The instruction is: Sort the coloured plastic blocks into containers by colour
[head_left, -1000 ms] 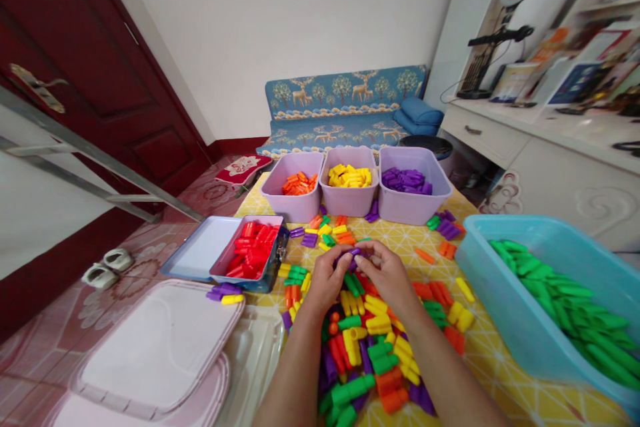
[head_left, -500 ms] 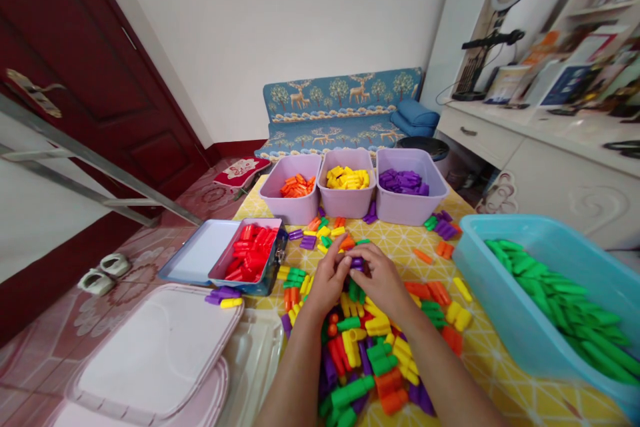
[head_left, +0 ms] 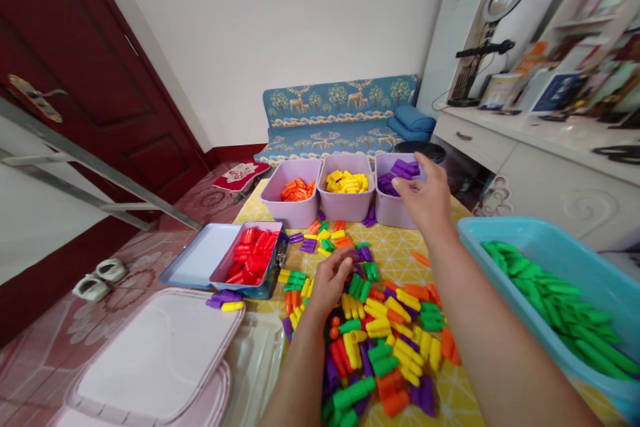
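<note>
My right hand (head_left: 427, 190) reaches over the right-hand lilac bin (head_left: 395, 214), thumb and index finger around purple plastic tube pieces (head_left: 406, 168) above the purple heap inside. My left hand (head_left: 333, 277) hovers low over the table, fingers loosely bent and apart, with nothing visible in them. Just past its fingertips lie a purple piece (head_left: 365, 254) and a green piece (head_left: 371, 272). Below and to its right spreads a mixed pile of yellow pieces (head_left: 407, 357), green pieces (head_left: 383, 360), orange pieces (head_left: 390, 390) and a few red ones (head_left: 340, 355).
Two more lilac bins hold orange pieces (head_left: 297, 190) and yellow pieces (head_left: 347, 182). An open tin box (head_left: 267, 284) holds red pieces, and a turquoise tub (head_left: 480, 267) at right holds green ones. Pale lids (head_left: 155, 354) lie at left. A sofa (head_left: 340, 120) stands behind.
My hands were together at a purple piece over the pile. The right hand has moved away to the right-hand bin with purple pieces; the left has stayed near the pile.
</note>
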Motion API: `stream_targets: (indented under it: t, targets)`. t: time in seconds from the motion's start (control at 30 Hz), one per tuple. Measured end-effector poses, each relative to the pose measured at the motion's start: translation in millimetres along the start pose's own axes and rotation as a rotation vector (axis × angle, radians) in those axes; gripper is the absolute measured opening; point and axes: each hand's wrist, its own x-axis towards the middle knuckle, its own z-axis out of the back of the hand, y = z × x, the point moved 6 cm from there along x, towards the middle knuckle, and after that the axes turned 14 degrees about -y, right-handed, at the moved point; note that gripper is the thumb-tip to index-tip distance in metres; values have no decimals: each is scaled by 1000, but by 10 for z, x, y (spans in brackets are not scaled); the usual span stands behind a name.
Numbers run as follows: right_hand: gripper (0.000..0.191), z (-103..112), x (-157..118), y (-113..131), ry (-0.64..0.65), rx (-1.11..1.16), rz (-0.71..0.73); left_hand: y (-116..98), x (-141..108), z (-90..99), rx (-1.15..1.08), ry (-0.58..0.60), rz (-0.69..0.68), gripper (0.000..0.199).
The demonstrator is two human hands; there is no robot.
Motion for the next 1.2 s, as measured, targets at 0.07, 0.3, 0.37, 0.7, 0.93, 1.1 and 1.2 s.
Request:
stream_targets:
  t: [0.07, 0.3, 0.37, 0.7, 0.93, 1.1, 1.2]
  targets:
    - [80, -59, 48, -116, 11, -2, -37, -3, 1, -5, 17, 0, -3, 38]
    - [46, -5, -686, -434, 326, -208, 10, -86, 31, 124, 281, -181, -237, 24]
    - [40, 2, -903, -552, 445, -293, -1, -93, 37, 208, 417, -286, -304, 22]
    - [51, -356, -1462, -711, 830, -279, 20, 97, 60, 166, 710, -176, -234, 46]
    - [50, -325, -1605, -432, 872, -107, -46, 95, 55, 105, 544, -55, -280, 53]
    - [55, -49, -1616, -181, 886, -249, 68, 100, 44, 65, 488, -15, -268, 43]
    - [48, 275, -1484, 35, 865, -324, 134, 110, 40, 58, 509, -4, -257, 36]
